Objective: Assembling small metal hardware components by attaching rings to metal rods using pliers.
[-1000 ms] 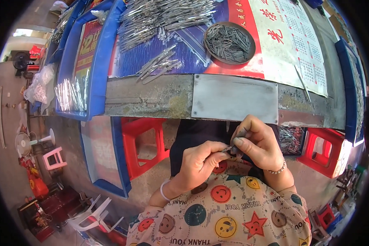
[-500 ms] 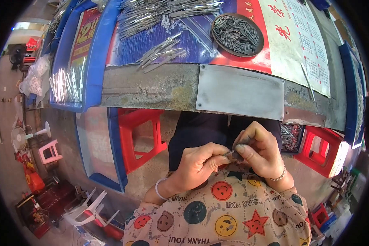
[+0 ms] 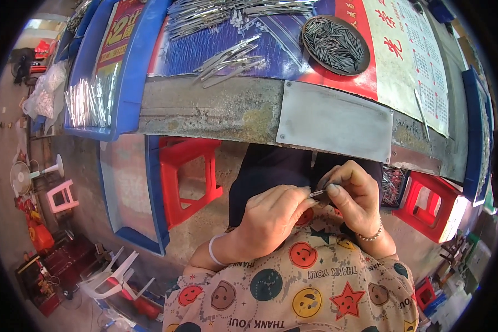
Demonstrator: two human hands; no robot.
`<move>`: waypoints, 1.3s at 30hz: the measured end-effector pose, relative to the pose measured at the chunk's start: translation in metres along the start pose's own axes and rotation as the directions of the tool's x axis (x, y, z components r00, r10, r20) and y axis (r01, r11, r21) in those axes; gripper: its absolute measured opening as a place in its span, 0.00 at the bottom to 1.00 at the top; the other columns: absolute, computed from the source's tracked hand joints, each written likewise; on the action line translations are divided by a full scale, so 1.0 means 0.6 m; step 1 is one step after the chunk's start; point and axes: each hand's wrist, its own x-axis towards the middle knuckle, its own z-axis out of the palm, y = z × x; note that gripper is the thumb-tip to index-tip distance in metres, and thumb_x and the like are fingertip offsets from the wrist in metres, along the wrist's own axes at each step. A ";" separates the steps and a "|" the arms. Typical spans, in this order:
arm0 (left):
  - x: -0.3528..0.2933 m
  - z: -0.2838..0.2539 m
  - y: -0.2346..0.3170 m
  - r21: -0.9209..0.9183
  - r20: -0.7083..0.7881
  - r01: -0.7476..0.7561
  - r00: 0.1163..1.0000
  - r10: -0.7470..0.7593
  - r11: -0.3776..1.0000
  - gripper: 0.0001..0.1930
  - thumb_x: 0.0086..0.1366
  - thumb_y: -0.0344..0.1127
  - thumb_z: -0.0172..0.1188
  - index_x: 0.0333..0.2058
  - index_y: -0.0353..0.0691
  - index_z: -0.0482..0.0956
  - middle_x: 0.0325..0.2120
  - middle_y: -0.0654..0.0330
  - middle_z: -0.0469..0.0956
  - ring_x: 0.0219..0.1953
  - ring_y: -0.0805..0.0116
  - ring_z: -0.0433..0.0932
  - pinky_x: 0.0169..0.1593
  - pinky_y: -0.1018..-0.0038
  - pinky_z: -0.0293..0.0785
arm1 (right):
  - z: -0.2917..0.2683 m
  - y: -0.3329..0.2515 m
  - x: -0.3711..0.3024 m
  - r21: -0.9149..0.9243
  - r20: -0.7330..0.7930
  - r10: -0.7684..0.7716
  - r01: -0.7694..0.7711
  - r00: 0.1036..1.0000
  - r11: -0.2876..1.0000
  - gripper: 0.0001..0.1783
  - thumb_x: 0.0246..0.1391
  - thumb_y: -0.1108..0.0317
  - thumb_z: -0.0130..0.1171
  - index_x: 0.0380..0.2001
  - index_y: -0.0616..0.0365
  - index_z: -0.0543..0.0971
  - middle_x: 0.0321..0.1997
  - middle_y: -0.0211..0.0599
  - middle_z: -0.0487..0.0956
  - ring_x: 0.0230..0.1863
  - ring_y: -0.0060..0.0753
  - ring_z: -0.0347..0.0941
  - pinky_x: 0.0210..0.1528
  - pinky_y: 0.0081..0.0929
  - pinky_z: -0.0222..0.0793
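Over my lap, both hands meet in front of the bench edge. My left hand [image 3: 274, 218] is closed, its thumb and fingertips pinching a short, slim metal piece [image 3: 316, 193]. At the piece's other end, the thumb and bent fingers of my right hand [image 3: 354, 199] are closed on it; the fingers partly hide it, and its exact kind is unclear. On the bench beyond, a round brown bowl [image 3: 344, 72] holds many thin dark metal pins [image 3: 335, 41]. Left of it lies a loose small group of flat silvery metal strips [image 3: 232, 62], with a larger pile [image 3: 205, 21] behind.
A grey metal plate [image 3: 336, 123] is fixed along the bench front. A blue tray [image 3: 130, 72] with upright shiny strips [image 3: 91, 102] stands left. Red stools [image 3: 189, 180] flank my legs. A single thin rod [image 3: 421, 114] lies at right, near another blue tray [image 3: 475, 110].
My right hand has shifted slightly right, away from the left fingertips, and more of the metal piece shows between them. The bench appears shifted a little in the view.
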 end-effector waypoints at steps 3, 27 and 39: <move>-0.002 0.001 -0.003 0.081 -0.025 -0.029 0.999 0.031 0.996 0.12 0.50 0.24 0.68 0.33 0.33 0.75 0.26 0.54 0.79 0.26 0.59 0.80 0.28 0.71 0.75 | 0.000 -0.006 0.007 -0.175 0.020 -0.024 0.027 1.000 0.984 0.05 0.57 0.74 0.54 0.30 0.65 0.71 0.26 0.36 0.77 0.23 0.19 0.72 0.26 0.17 0.67; 0.007 -0.011 -0.015 0.185 -0.004 -0.052 0.999 0.054 0.981 0.15 0.48 0.24 0.68 0.35 0.33 0.75 0.26 0.54 0.78 0.26 0.58 0.79 0.28 0.70 0.75 | 0.019 0.005 0.025 -0.001 -0.018 0.113 -0.113 0.993 0.994 0.08 0.59 0.70 0.55 0.31 0.63 0.71 0.24 0.27 0.74 0.22 0.13 0.68 0.24 0.14 0.63; 0.188 -0.157 -0.106 0.412 -0.225 0.061 0.974 0.037 0.909 0.07 0.56 0.29 0.63 0.34 0.34 0.78 0.26 0.55 0.76 0.26 0.62 0.75 0.31 0.71 0.70 | -0.018 0.002 0.051 -0.178 -0.226 -0.292 0.255 0.929 0.950 0.07 0.56 0.74 0.57 0.34 0.65 0.70 0.28 0.37 0.76 0.25 0.21 0.71 0.28 0.16 0.67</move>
